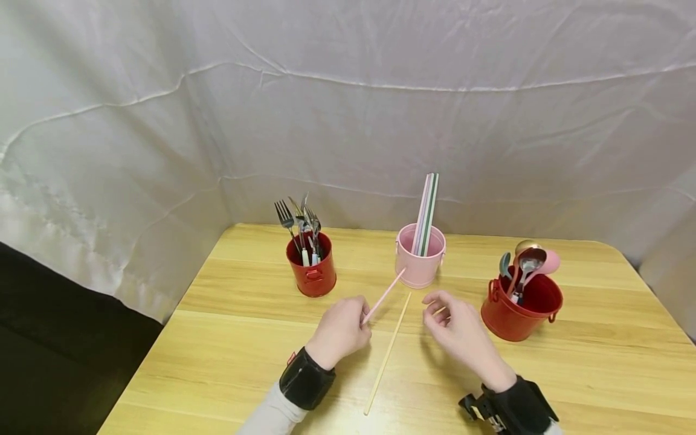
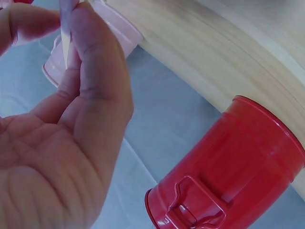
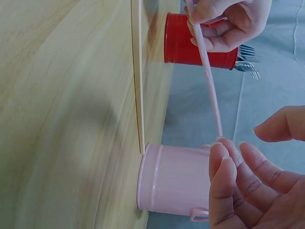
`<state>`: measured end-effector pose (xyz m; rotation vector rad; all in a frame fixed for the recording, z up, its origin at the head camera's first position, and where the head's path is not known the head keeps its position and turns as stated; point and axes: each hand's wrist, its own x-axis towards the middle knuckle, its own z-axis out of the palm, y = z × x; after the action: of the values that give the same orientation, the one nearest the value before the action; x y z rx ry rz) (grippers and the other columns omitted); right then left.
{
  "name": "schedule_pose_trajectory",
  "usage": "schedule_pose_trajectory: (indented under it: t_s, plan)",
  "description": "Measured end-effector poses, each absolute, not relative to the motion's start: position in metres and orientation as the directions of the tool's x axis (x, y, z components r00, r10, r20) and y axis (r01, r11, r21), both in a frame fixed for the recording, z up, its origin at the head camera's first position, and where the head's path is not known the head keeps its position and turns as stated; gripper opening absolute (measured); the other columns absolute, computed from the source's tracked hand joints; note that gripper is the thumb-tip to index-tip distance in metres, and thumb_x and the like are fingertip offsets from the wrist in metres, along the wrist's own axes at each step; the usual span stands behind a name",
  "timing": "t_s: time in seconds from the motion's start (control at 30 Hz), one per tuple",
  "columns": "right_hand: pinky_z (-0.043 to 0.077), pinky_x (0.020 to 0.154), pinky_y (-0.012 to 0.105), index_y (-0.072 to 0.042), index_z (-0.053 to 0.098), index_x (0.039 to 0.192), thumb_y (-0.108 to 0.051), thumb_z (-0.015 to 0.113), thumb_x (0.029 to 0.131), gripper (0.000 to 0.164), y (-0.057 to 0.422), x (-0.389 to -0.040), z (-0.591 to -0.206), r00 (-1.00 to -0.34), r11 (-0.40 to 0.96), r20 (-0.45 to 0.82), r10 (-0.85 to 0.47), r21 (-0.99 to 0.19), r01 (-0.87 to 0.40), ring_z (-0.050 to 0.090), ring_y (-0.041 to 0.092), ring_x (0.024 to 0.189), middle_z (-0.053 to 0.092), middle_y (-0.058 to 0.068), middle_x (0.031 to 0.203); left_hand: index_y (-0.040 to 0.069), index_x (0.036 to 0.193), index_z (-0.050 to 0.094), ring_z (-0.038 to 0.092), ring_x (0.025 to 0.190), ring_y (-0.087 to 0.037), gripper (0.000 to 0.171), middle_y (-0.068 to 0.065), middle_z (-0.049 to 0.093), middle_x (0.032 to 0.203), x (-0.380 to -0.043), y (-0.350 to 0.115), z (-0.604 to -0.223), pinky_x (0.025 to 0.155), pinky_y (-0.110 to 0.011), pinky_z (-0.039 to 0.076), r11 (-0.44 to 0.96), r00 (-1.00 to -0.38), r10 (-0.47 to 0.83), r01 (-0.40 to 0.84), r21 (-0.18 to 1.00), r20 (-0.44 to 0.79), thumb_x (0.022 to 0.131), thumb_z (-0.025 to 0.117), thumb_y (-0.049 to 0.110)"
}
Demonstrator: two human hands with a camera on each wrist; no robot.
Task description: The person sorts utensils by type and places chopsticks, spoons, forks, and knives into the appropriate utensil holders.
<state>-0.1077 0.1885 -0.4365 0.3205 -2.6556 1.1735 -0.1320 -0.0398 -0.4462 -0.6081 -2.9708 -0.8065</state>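
Note:
My left hand [image 1: 339, 329] pinches a slim pink chopstick [image 1: 383, 299] between thumb and fingers. It slants up and away, its far end overlapping the front of the pink bucket [image 1: 417, 272] in the head view. My right hand [image 1: 459, 329] holds nothing. Its fingers are loosely bent, with the thumb apart from them, and in the right wrist view the fingertips [image 3: 221, 150] are right by the far end of the pink chopstick. A pale wooden chopstick [image 1: 388, 353] lies on the table between the hands. Several pink, white and green chopsticks [image 1: 426, 211] lean upright in the pink bucket.
At the left a red bucket [image 1: 315, 279] holds forks and other cutlery [image 1: 301, 220]. Close beyond my right hand a wider red bucket [image 1: 508, 320] holds spoons and ladles [image 1: 530, 260]. A grey-white cloth [image 1: 348, 133] hangs behind the wooden table [image 1: 228, 338].

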Motion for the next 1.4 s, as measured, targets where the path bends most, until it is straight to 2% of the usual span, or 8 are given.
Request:
schedule_pose_trajectory:
  t_s: [0.33,0.53,0.77,0.87,1.07,1.17,1.4]
  plan:
    - [0.052,0.063,0.03,-0.009,0.063,0.094,-0.004,0.062,0.081,0.013,0.192,-0.109,-0.433,-0.95,0.64,0.285,-0.125,-0.709,-0.297,0.058,0.011,0.068,0.064,0.002,0.079,0.008,0.089,0.06,0.052,0.06,-0.007,0.018,0.006,0.056,0.071,-0.136,-0.039,-0.433,0.054,-0.021,0.045,0.695,-0.911,0.378,0.396,0.6,0.163,0.073,0.069,0.007]
    - [0.053,0.065,0.031,-0.007,0.063,0.096,-0.004,0.061,0.083,0.014,0.196,-0.108,-0.429,-0.95,0.62,0.292,-0.115,-0.726,-0.298,0.06,0.013,0.07,0.066,0.003,0.083,0.006,0.093,0.059,0.054,0.066,-0.01,0.02,0.002,0.057,0.077,-0.137,-0.039,-0.425,0.056,-0.021,0.048,0.604,-0.909,0.367,0.393,0.693,0.196,0.074,0.066,0.004]
    - [0.052,0.068,0.028,-0.005,0.062,0.099,-0.004,0.06,0.085,0.014,0.205,-0.11,-0.429,-0.956,0.575,0.275,-0.099,-0.768,-0.281,0.06,0.015,0.073,0.067,0.005,0.085,0.006,0.092,0.06,0.06,0.07,-0.011,0.017,0.0,0.06,0.08,-0.145,-0.038,-0.416,0.06,-0.021,0.051,0.549,-0.908,0.317,0.411,0.728,0.273,0.076,0.064,0.004]
    - [0.052,0.069,0.026,-0.003,0.061,0.102,-0.004,0.059,0.086,0.015,0.207,-0.112,-0.427,-0.964,0.532,0.244,-0.109,-0.805,-0.263,0.062,0.017,0.075,0.067,0.008,0.087,0.004,0.095,0.06,0.061,0.072,-0.013,0.018,-0.001,0.061,0.082,-0.15,-0.035,-0.411,0.062,-0.021,0.052,0.506,-0.907,0.316,0.409,0.759,0.278,0.077,0.063,0.003]
    - [0.055,0.071,0.023,0.005,0.055,0.11,-0.002,0.054,0.091,0.021,0.209,-0.121,-0.417,-0.977,0.357,0.179,-0.117,-0.91,-0.21,0.065,0.02,0.079,0.065,0.021,0.095,0.005,0.1,0.058,0.062,0.077,-0.014,0.022,-0.004,0.062,0.088,-0.164,-0.024,-0.398,0.067,-0.02,0.053,0.447,-0.902,0.289,0.424,0.788,0.322,0.079,0.065,0.003]
    - [0.054,0.071,0.023,0.006,0.054,0.113,-0.004,0.053,0.092,0.023,0.21,-0.126,-0.411,-0.984,0.305,0.159,-0.082,-0.936,-0.177,0.064,0.016,0.077,0.065,0.018,0.095,0.006,0.101,0.058,0.061,0.078,-0.014,0.022,-0.004,0.062,0.089,-0.173,-0.016,-0.387,0.068,-0.02,0.053,0.408,-0.893,0.268,0.446,0.797,0.362,0.08,0.064,0.003]
    - [0.054,0.072,0.022,0.007,0.049,0.119,-0.013,0.052,0.096,0.031,0.214,-0.135,-0.4,-0.99,0.192,0.141,-0.016,-0.971,-0.141,0.063,0.013,0.077,0.066,-0.003,0.089,0.004,0.102,0.059,0.061,0.078,-0.013,0.023,-0.003,0.062,0.088,-0.195,0.007,-0.36,0.069,-0.019,0.053,0.32,-0.853,0.208,0.522,0.791,0.479,0.079,0.063,0.0]
